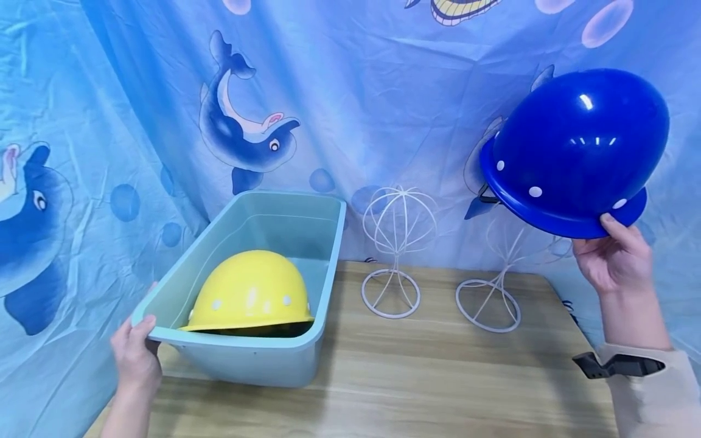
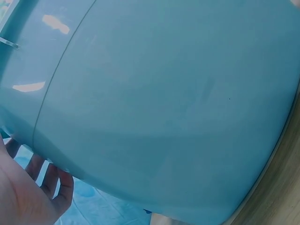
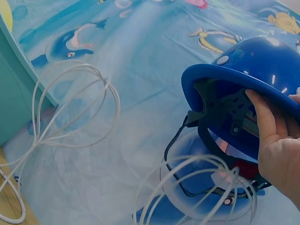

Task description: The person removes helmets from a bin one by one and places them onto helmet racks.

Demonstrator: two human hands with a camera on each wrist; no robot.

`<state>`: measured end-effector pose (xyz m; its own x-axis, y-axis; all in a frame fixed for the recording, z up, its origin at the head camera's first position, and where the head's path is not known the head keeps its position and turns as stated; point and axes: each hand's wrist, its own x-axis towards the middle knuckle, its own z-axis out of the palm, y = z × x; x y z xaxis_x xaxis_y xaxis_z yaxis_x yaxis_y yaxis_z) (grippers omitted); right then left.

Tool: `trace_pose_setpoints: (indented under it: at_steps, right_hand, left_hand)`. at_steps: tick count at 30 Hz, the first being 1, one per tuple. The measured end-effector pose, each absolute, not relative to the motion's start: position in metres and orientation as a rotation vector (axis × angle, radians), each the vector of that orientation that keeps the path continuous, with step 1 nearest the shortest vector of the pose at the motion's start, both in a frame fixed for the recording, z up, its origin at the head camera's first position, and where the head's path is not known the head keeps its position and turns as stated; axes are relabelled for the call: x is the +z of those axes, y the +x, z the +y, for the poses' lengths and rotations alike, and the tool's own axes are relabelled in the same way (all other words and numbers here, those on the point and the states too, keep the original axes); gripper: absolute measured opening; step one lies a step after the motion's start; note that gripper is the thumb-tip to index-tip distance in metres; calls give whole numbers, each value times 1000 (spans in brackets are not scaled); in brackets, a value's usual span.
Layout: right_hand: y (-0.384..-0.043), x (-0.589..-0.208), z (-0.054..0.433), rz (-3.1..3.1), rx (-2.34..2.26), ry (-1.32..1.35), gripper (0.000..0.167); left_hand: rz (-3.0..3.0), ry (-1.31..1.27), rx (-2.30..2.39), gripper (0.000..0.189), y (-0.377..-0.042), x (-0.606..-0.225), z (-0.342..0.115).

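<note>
A blue hard hat (image 1: 580,146) is held up at the right by my right hand (image 1: 619,255), thumb on the outside of the brim and fingers beneath it. In the right wrist view its dark inner harness and chin strap (image 3: 176,154) show, the strap hanging down by a white wire stand (image 1: 495,298). My left hand (image 1: 137,353) grips the near left corner of a light teal plastic tub (image 1: 252,347). Inside the tub lies a yellow hard hat (image 1: 252,289), dome up and slightly tilted. The left wrist view shows mostly the tub's outer wall (image 2: 164,93).
A second white wire stand (image 1: 397,243) with a round cage top stands between the tub and the hat. Everything rests on a wood-grain table (image 1: 383,377). A blue curtain (image 1: 356,91) printed with dolphins hangs behind and at the left.
</note>
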<state>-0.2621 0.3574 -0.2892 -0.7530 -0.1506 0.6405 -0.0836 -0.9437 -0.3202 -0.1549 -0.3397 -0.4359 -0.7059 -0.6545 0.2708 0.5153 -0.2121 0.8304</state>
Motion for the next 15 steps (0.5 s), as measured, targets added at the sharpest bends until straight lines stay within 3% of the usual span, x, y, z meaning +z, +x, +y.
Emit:
trace_pose_setpoints:
  at_steps: [15]
  right_hand:
    - [-268,-314,373,444,-2880,-1027,47]
  left_hand:
    - [-1313,183,-1944,38,-153,-436,-338]
